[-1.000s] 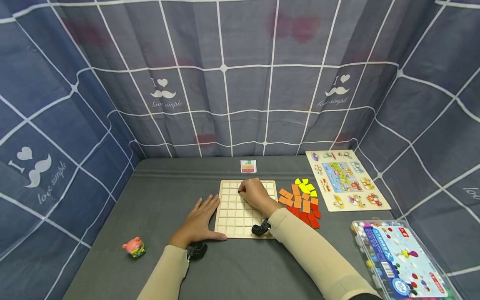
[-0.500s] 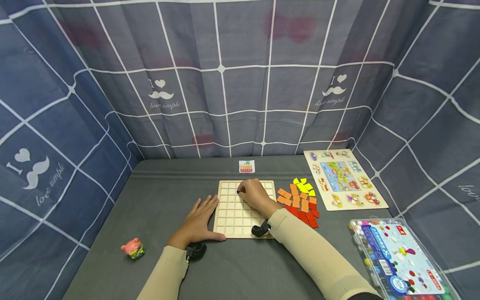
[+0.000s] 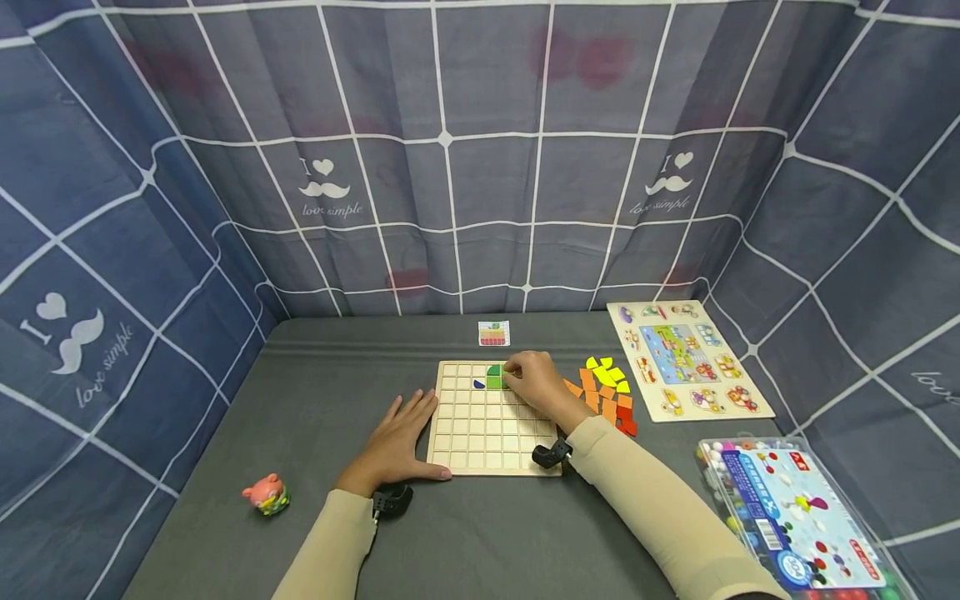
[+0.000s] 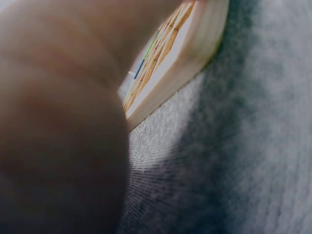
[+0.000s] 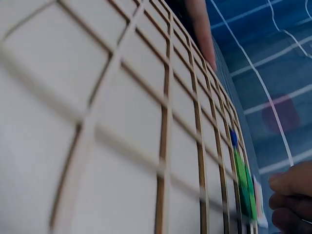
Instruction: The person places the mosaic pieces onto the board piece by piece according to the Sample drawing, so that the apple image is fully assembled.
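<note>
A pale wooden grid board (image 3: pixel 468 437) lies on the table in front of me. Flat on its left edge rests my left hand (image 3: pixel 393 442), fingers spread and thumb at the near corner. Two green pieces (image 3: pixel 494 382), the far one rounded at a corner, sit in far cells of the board. Just left of them is a small dark blue rounded piece (image 3: pixel 478 384). My right hand (image 3: pixel 538 385) hovers over the board's far right part, beside the green pieces, fingers loosely bent. In the right wrist view no piece shows between its fingers (image 5: pixel 292 181).
Right of the board lie loose orange tiles (image 3: pixel 592 400), red tiles (image 3: pixel 626 422) and yellow tiles (image 3: pixel 608 372). A small pattern card (image 3: pixel 494 333) is behind it. A picture puzzle board (image 3: pixel 637 317), a clear box of beads (image 3: pixel 810 517) and a pig figurine (image 3: pixel 267 494) stand farther out.
My right hand has let go of the blue piece and moved right, uncovering it and the green pieces. It now hides some of the loose tiles. The left hand stays in place.
</note>
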A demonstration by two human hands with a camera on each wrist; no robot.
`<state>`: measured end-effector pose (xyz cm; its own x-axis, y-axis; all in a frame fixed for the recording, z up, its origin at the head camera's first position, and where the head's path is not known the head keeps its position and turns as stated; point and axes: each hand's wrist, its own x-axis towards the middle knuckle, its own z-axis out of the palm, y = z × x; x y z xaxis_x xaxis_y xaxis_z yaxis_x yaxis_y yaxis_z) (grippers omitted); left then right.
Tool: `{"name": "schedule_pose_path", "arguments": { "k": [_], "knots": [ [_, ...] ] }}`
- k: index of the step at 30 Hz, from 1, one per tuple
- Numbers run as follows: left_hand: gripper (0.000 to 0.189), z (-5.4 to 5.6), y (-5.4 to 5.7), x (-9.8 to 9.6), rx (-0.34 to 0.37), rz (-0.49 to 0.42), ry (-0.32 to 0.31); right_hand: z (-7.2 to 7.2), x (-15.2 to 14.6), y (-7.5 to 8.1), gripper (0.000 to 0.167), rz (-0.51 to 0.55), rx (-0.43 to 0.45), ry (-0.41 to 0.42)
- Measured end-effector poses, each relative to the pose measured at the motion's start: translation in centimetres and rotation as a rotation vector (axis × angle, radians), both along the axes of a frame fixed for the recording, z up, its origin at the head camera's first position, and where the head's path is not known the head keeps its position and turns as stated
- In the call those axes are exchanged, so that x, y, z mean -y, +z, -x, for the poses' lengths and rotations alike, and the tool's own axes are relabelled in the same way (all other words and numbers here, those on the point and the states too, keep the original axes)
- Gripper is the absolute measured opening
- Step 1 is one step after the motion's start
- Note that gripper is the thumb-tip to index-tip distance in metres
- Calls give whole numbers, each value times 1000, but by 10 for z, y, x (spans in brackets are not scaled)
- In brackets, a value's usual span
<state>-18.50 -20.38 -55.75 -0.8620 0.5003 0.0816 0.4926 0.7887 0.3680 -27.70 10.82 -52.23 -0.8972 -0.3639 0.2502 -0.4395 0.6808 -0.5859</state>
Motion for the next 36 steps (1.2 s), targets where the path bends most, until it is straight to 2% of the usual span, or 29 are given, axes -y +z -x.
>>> {"name": "schedule_pose_path", "arguments": {
  "k": [11,21,29,36],
  "knots": [
    [138,0,3,0,7,8,-1,11,-66,-6,18,19,18,-109],
    [138,1,2,0,17,9,-1,14,-112,-10,21,46,4,-221],
    [139,2,1,0,9,6,3,15,-145,-7,25,71,65,-303],
    [139,1,0,1,-2,-1,1,17,-157,-12,23,59,97,-295]
  ]
}}
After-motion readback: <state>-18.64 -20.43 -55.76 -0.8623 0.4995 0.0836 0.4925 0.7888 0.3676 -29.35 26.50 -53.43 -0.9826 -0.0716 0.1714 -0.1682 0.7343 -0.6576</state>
